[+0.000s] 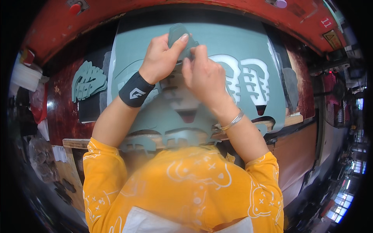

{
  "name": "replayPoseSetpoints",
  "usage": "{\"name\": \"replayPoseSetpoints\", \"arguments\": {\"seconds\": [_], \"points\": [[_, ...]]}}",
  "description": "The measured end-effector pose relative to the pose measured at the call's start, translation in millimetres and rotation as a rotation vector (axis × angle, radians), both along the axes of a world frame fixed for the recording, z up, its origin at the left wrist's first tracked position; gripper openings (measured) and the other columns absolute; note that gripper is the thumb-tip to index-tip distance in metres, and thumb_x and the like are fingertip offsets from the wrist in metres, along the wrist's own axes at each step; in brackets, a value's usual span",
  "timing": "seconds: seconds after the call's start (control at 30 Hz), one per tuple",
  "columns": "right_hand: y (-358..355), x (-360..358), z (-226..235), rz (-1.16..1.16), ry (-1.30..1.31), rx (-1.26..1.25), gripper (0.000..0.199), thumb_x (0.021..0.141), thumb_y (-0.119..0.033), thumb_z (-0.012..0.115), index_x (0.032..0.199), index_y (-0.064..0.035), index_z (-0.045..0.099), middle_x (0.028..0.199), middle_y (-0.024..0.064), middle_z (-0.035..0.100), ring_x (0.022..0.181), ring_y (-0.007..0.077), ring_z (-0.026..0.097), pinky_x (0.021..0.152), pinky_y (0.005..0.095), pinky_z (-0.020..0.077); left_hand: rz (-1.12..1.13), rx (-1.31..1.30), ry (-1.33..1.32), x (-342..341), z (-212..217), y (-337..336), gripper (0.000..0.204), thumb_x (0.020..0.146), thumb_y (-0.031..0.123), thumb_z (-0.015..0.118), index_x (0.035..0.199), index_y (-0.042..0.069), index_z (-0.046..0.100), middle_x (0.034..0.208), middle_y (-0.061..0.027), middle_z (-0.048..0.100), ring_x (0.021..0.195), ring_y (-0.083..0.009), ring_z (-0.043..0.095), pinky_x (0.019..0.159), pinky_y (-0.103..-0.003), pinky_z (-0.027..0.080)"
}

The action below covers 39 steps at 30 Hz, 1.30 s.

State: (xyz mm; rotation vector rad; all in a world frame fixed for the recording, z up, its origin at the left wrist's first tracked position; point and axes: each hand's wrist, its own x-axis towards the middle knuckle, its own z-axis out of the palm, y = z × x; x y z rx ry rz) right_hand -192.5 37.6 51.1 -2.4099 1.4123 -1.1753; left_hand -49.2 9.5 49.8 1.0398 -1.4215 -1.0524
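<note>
My left hand [161, 56] is closed round a small stack of grey-green cut-out pieces [177, 32], its thumb lying on top. At the near right edge of that stack my right hand [206, 73] is curled, its fingers pinching the pieces; the fingertips are partly hidden. Both hands are above a large grey-green sheet [233, 39] with slotted, shoe-upper-shaped openings, through which white and dark red show. Loose slotted strips of the sheet hang near my yellow top.
A pile of slotted grey-green cut-outs [89, 82] lies at the left on the dark red worktop [60, 110]. A red machine beam [128, 8] with round knobs spans the far side. The wooden table edge [75, 143] runs along the front. White stacked material [26, 75] is at far left.
</note>
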Motion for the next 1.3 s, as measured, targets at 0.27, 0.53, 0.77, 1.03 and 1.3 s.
{"name": "replayPoseSetpoints", "arguments": {"seconds": [0.27, 0.53, 0.77, 1.03, 1.3], "points": [[-4.3, -5.3, -12.2, 0.168, -0.248, -0.007, 0.015, 0.081, -0.008, 0.065, 0.089, -0.0081, 0.052, 0.067, 0.0091, 0.061, 0.06, 0.0283, 0.062, 0.051, 0.0372, 0.0476, 0.014, -0.019, 0.004, 2.4, 3.4, -6.4, 0.027, 0.093, 0.025, 0.056, 0.089, 0.0, 0.063, 0.076, -0.001, 0.063, 0.068, -0.007, 0.052, 0.061, -0.024, 0.045], [39.8, -31.4, -32.2, 0.705, 0.438, 0.343, 0.014, 0.079, -0.017, 0.064, 0.084, -0.0087, 0.054, 0.067, 0.0093, 0.058, 0.067, 0.0299, 0.059, 0.062, 0.0416, 0.0461, 0.094, 0.276, 0.545, 67.0, 25.9, -90.4, 0.016, 0.091, 0.015, 0.055, 0.098, 0.003, 0.064, 0.094, -0.0092, 0.067, 0.084, -0.0209, 0.063, 0.081, -0.034, 0.05], [42.5, -38.8, -50.9, 0.633, 0.134, 0.437, 0.012, 0.078, -0.016, 0.065, 0.087, -0.0099, 0.059, 0.073, 0.009, 0.06, 0.07, 0.0317, 0.058, 0.064, 0.0398, 0.0463, 0.345, -0.504, 0.344, 109.3, 80.9, -104.8, 0.031, 0.096, 0.028, 0.047, 0.106, 0.0, 0.058, 0.098, -0.0133, 0.065, 0.09, -0.0254, 0.064, 0.085, -0.038, 0.051], [42.4, -33.2, -43.9, 0.596, -0.015, 0.43, 0.009, 0.075, -0.009, 0.066, 0.081, -0.0065, 0.059, 0.064, 0.0077, 0.056, 0.059, 0.0263, 0.055, 0.058, 0.034, 0.0435, -0.452, -0.436, -0.957, 112.6, -15.9, 81.9, 0.057, 0.063, 0.004, 0.063, 0.119, 0.013, 0.06, 0.089, -0.008, 0.058, 0.083, -0.0295, 0.058, 0.077, -0.039, 0.048], [42.5, -31.3, -45.4, 0.588, 0.018, 0.385, 0.01, 0.073, -0.009, 0.067, 0.08, -0.007, 0.059, 0.06, 0.0069, 0.053, 0.053, 0.0239, 0.052, 0.052, 0.0326, 0.0412, -0.308, -0.514, -1.051, 96.3, -38.5, 109.7, 0.053, 0.068, 0.026, 0.07, 0.118, 0.015, 0.058, 0.085, -0.0046, 0.054, 0.09, -0.0257, 0.052, 0.083, -0.038, 0.043]]}}
